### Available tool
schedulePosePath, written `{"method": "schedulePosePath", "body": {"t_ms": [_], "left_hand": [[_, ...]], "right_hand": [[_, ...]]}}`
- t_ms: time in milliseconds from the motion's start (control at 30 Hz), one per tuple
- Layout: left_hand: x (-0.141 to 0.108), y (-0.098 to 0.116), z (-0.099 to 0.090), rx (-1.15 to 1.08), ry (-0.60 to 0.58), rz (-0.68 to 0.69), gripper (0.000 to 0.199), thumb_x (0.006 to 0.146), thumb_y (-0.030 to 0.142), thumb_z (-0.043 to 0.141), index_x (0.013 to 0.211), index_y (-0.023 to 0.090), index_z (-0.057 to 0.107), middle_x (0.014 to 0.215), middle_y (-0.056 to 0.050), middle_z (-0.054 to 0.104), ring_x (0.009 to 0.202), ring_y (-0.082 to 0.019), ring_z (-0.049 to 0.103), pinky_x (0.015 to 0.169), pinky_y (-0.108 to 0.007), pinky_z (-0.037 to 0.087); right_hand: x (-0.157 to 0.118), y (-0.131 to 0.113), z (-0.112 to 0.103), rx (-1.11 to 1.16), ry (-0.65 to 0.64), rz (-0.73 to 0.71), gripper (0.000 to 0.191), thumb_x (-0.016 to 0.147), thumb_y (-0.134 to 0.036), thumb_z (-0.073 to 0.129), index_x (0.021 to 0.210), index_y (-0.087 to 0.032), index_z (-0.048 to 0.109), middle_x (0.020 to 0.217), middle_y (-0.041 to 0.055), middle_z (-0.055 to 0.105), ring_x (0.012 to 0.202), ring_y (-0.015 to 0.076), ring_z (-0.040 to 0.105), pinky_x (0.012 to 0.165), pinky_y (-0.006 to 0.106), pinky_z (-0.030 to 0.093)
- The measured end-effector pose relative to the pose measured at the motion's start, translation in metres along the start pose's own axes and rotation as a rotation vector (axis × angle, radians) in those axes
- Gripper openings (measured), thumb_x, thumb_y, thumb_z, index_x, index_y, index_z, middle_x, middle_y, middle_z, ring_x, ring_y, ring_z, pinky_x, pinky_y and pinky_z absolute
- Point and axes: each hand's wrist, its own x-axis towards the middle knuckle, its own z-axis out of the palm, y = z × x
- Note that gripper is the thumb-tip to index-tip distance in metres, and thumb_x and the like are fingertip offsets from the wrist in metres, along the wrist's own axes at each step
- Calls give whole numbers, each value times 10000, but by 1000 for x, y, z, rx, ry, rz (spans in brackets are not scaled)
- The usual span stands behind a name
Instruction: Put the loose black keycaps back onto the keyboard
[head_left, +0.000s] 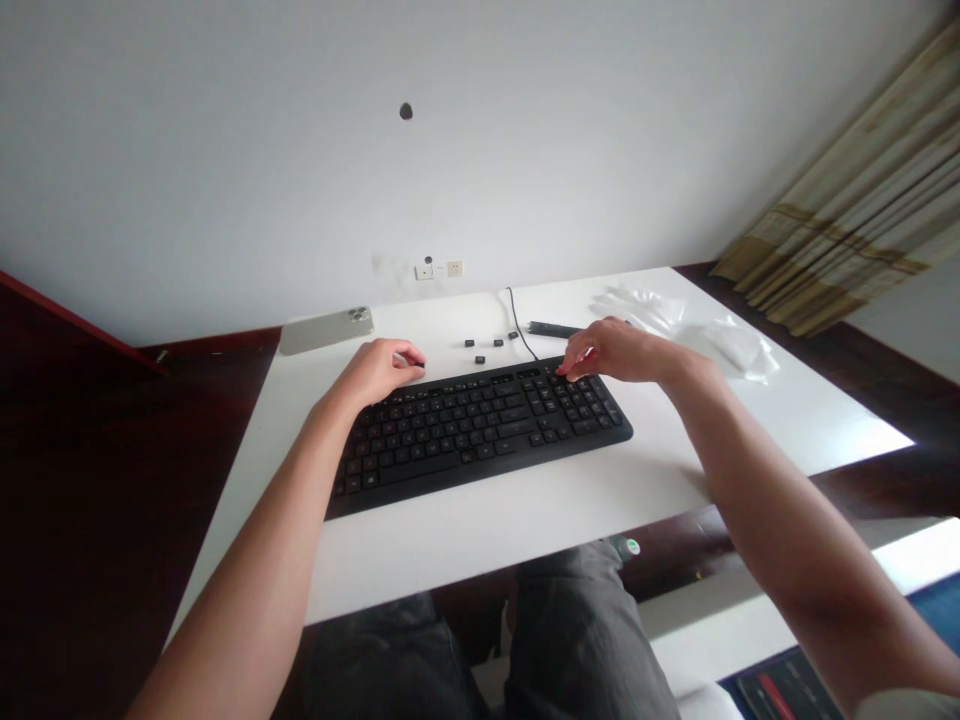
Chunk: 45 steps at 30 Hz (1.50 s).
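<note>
Far left on the white table [480, 545], a pale phone [325, 331] lying flat by the back edge, likely kept out of the arms' way. Next, the left hand [379, 372] at the keyboard's top edge, thumb and fingers closed in a pinch on what looks like a small dark keycap [417, 366]. Mid-table, a black keyboard [480, 435] lying in front of the body, probably placed there for easy reach by both hands. Just behind it, four loose keycaps [498, 342] in a small scatter, close at hand. Beside them, a thin black cable [523, 335] running back from the keyboard, and a dark rod [551, 329] partly behind the right hand [607, 352]. That hand arched, its fingertips [570, 368] on the top-right keys, any grip impossible to tell. Far right, crumpled clear plastic [724, 335] lying off to the side, away from the keys.
</note>
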Motion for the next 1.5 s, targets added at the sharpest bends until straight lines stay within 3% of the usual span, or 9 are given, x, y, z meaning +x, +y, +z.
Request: {"method": "schedulePosePath", "body": {"t_ms": [267, 400, 467, 600, 767, 900, 1100, 1333, 1500], "left_hand": [[1, -2, 0, 21, 7, 5, 268, 784, 463, 803, 952, 257, 839, 828, -50, 791, 808, -244, 722, 762, -340, 528], [0, 1, -2, 35, -6, 6, 272, 799, 450, 792, 977, 250, 839, 841, -54, 793, 796, -244, 722, 775, -343, 531], [-1, 2, -2, 41, -7, 21, 257, 812, 436, 783, 979, 248, 835, 855, -55, 797, 818, -245, 728, 796, -343, 537], [0, 0, -2, 48, -16, 53, 234, 825, 401, 771, 990, 244, 824, 868, -51, 800, 850, -242, 736, 815, -339, 548], [-6, 7, -12, 54, 10, 171, 180, 849, 306, 751, 997, 216, 801, 968, -63, 794, 838, -204, 708, 846, -331, 556], [-27, 40, -20, 145, 104, 311, 91, 884, 217, 743, 966, 214, 783, 1021, -54, 768, 825, -174, 671, 809, -311, 543], [-77, 85, -15, 161, 214, 481, 115, 914, 141, 778, 999, 215, 755, 1049, -19, 763, 831, -148, 671, 790, -292, 542], [-113, 76, -2, 126, 253, 484, 186, 908, 172, 826, 1074, 215, 752, 1008, -22, 763, 907, -168, 719, 860, -313, 594], [-149, 47, -4, 6, 268, 405, 222, 928, 164, 798, 1144, 213, 778, 1057, -44, 776, 886, -151, 722, 835, -293, 620]], "right_hand": [[9, 0, 0, -70, -25, -47, 104, 800, -383, 763, 821, -350, 860, 895, 9, 828, 895, 242, 743, 775, 383, 574], [7, 10, 1, 92, -28, -82, 184, 797, -473, 777, 858, -323, 863, 916, 3, 831, 883, 231, 750, 807, 377, 580], [6, 17, 2, 196, 102, -77, 246, 802, -513, 779, 900, -304, 861, 940, 8, 837, 892, 235, 756, 831, 380, 584], [12, 27, 11, 224, 559, 12, 367, 843, -566, 741, 989, -249, 854, 974, 63, 837, 881, 252, 738, 825, 392, 567], [26, 29, 29, 197, 642, 71, 464, 850, -655, 714, 994, -236, 850, 829, 80, 802, 744, 262, 687, 729, 412, 516], [30, 37, 36, 190, 706, 97, 401, 867, -603, 704, 997, -253, 848, 718, 54, 731, 682, 245, 639, 698, 399, 482], [28, 60, 32, 244, 954, 200, 298, 852, -460, 744, 995, -225, 855, 645, 26, 649, 620, 192, 547, 689, 371, 455], [27, 62, 31, 265, 985, 250, 299, 813, -399, 773, 1007, -193, 869, 645, 18, 645, 633, 166, 538, 740, 344, 469], [31, 63, 33, 263, 999, 281, 315, 799, -410, 774, 1011, -203, 879, 649, 20, 659, 671, 181, 597, 774, 344, 486]]}}
